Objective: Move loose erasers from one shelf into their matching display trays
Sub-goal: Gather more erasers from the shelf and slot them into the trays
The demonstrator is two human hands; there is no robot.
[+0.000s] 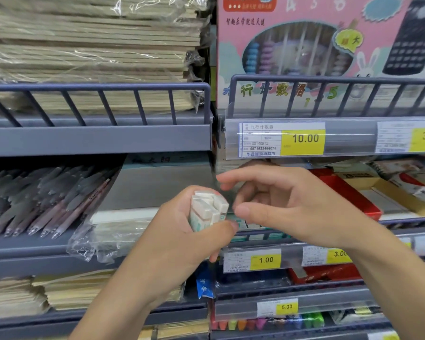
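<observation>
Setting: shop shelving (98, 139) in grey-blue metal, several tiers, with yellow price tags (303, 139) on the rails.
Upper tier: wrapped paper stacks (91, 45) at left; a pink abacus box (326, 45) at right.
Middle tier: bagged pens (47, 200) at left.
Left hand (182, 241): fingers and thumb closed around a bundle of erasers (207, 209), held upright in front of the middle tier.
Right hand (282, 204): just beside the bundle, fingers loosely curled and parted, gripping nothing.
Tray (250, 225): partly hidden behind the hands; contents unclear.
</observation>
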